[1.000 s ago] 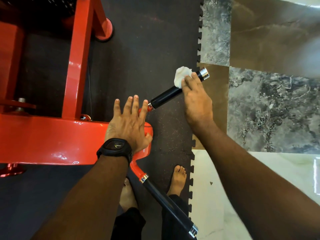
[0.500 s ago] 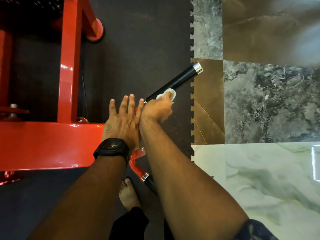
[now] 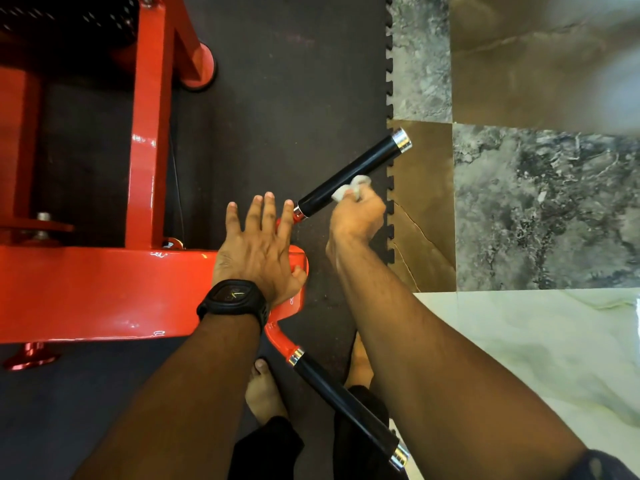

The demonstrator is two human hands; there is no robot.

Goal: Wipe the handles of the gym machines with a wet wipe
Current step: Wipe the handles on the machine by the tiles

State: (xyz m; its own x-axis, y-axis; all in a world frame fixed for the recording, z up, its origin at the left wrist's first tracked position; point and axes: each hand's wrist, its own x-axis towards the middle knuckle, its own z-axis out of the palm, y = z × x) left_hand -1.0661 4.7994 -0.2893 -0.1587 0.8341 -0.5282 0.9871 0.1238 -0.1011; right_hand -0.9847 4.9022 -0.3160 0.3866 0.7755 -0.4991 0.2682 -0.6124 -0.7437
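Observation:
A black handle with a chrome end cap (image 3: pixel 363 169) sticks out up and to the right from the red machine arm (image 3: pixel 104 292). My right hand (image 3: pixel 356 218) grips a crumpled white wet wipe (image 3: pixel 351 187) and holds it against the underside of that handle, near its middle. My left hand (image 3: pixel 258 247), with a black watch at the wrist, rests flat with straight fingers on the end of the red arm. A second black handle (image 3: pixel 346 407) angles down to the right below my arms.
The red machine frame (image 3: pixel 149 119) stands on a dark rubber mat (image 3: pixel 284 81) with a jigsaw edge. Marble floor tiles (image 3: pixel 536 202) lie to the right. My bare feet (image 3: pixel 265 393) stand on the mat below the arm.
My right hand with the wipe slid from the handle's chrome end down to its base, then back up to the middle. My left hand stayed on the red arm.

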